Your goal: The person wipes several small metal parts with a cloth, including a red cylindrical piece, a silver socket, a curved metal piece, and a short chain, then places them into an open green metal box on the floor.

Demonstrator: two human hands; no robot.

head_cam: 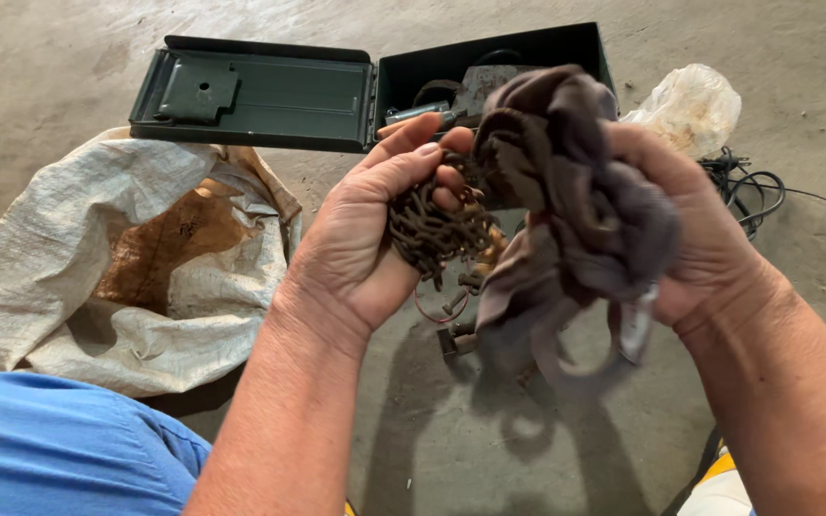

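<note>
Hands meet in the middle of the head view, over a bare concrete floor. Our left hand is curled around a bunched rusty chain; the fingers fold over the top of the bundle and the thumb side cradles it from below, so the grip is closed on the chain. A few loose links and a thin reddish wire loop hang down just under those fingers. Our right hand is clenched on a dark brown rag, which bulges out between the two hands and drapes downward in strips below the palm. The rag presses against the chain, right beside the left fingertips.

Beyond the fingertips, farther from us, lies an open green metal box with its lid flat on the floor to the left; some tools sit inside it, partly hidden by the rag. Beside the back of the left hand rests a crumpled white woven sack with brown lining showing. Past the right knuckles sit a crinkled clear plastic bag and a tangle of black cable. Our blue sleeve fills the near left corner.
</note>
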